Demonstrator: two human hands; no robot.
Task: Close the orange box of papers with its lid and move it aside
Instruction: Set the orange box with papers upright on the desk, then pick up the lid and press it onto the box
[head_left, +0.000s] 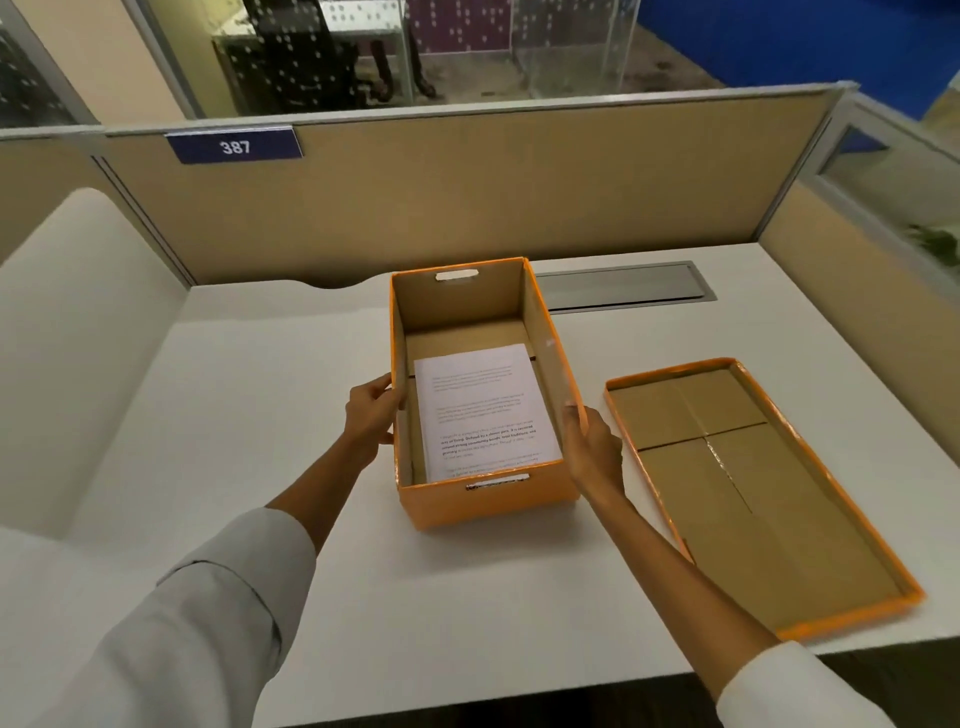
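We are holding the open orange cardboard box (485, 499) of white papers (483, 410), left hand (371, 413) and right hand (592, 449) each keeping a closed grip on a side wall. The flat orange cardboard lid (753, 488) is lying upside down on the white desk (260, 395) beside it, so closing and moving are still waiting.

I am looking down at a white desk (467, 597) inside an office cubicle. Tan fabric partition panels (467, 197) are enclosing it at the back and on both sides. A blue sign (235, 146) reading 387 is hanging on the back panel's top edge. A grey metal cable hatch (626, 286) is lying flush in the desk near the back panel. Beyond the partition, glass walls (571, 47) dotted with white marks are showing a dark chair (296, 57) and a blue floor area (805, 36). Soft, even light is falling everywhere.
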